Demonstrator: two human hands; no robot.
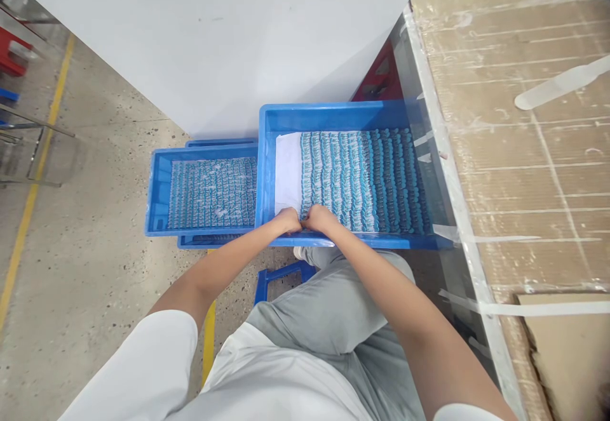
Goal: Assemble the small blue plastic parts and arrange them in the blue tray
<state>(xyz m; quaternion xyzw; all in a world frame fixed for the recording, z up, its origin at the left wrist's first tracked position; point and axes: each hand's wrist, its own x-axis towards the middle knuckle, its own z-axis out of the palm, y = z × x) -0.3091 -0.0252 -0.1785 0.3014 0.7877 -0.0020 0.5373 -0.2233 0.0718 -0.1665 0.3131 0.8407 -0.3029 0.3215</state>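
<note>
A blue plastic crate (333, 116) stands in front of my knees, filled with neat rows of small blue-and-white parts (362, 180) lying on a white sheet (287, 167). My left hand (286, 220) and my right hand (320, 218) meet at the crate's near edge, fingers curled and pinched at the front end of the leftmost row of parts. What exactly the fingers hold is hidden. The bare white sheet shows just left of that row.
A second blue crate (157, 192) with similar rows of parts stands to the left on stacked crates. A cardboard-covered table (524, 154) with tape strips runs along the right. A white panel (214, 40) rises behind. The speckled floor has a yellow line (33, 186).
</note>
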